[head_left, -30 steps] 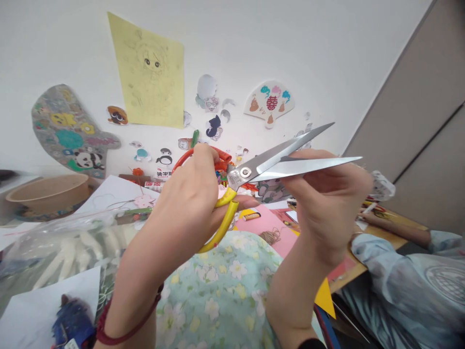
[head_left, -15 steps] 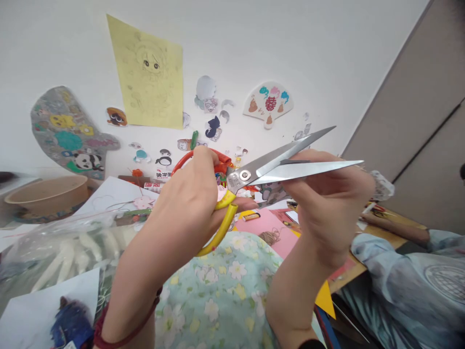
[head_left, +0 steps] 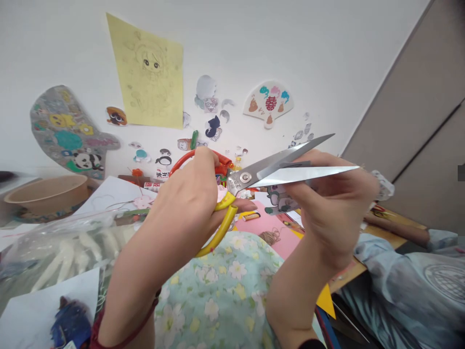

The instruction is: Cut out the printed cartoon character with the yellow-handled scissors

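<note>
In the middle of the head view, my left hand (head_left: pixel 189 194) is closed round the red and yellow handles of a large pair of scissors (head_left: pixel 269 170). Its metal blades are parted and point right. My right hand (head_left: pixel 329 208) pinches a small paper cutout (head_left: pixel 281 199) with a cartoon drawing on it. The cutout hangs just below the blades, its upper part hidden behind them and my fingers. The blade tips lie in front of my right hand; whether they touch it I cannot tell.
Below lies a floral cloth (head_left: pixel 218 291). Behind are pink paper (head_left: pixel 269 228), a bundle of twine (head_left: pixel 271 236) and a glue stick (head_left: pixel 251 216). On the left are a plastic bag (head_left: pixel 72 247) and a round tan container (head_left: pixel 47 194). Another person's sleeve (head_left: pixel 445 242) is at right.
The scissor blades have come slightly closer together. My right hand has shifted a little to the right and down, and more of the paper cutout's drawing shows below the blades.
</note>
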Tool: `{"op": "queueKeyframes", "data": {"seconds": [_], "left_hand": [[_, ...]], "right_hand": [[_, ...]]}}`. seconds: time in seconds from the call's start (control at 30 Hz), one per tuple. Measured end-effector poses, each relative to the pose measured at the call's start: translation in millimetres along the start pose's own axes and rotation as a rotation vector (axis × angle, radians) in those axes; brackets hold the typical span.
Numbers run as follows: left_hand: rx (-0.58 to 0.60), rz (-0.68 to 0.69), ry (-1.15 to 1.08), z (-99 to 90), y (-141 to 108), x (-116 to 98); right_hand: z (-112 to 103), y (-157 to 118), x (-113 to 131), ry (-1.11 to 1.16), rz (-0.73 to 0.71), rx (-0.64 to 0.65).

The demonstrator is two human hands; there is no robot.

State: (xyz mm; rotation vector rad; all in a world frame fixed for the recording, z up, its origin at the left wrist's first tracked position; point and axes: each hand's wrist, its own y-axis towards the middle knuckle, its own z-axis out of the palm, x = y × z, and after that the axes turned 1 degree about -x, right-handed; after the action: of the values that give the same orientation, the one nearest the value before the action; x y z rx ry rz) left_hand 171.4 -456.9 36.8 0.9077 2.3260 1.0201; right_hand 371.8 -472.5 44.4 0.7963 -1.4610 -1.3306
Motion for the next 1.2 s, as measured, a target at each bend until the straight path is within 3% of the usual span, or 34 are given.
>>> {"op": "queueKeyframes", "data": {"seconds": [0.37, 0.7, 0.9, 1.2], "left_hand": [[0.000, 0.024, -0.017, -0.2, -1, 0], [0.011, -0.003, -0.036, -0.9, 2, 0], [0.029, 0.016, 0.018, -1.5, 0, 1], [-0.031, -0.070, -0.099, 9.3, 3, 0]], "right_hand": [[-4, 3, 7, -0.064, -0.033, 0.034], [-5, 3, -1, -0.029, -0.074, 0.045], [-1, 2, 4, -0.054, -0.024, 0.008], [11, 1, 2, -0.095, -0.021, -0.083]]}}
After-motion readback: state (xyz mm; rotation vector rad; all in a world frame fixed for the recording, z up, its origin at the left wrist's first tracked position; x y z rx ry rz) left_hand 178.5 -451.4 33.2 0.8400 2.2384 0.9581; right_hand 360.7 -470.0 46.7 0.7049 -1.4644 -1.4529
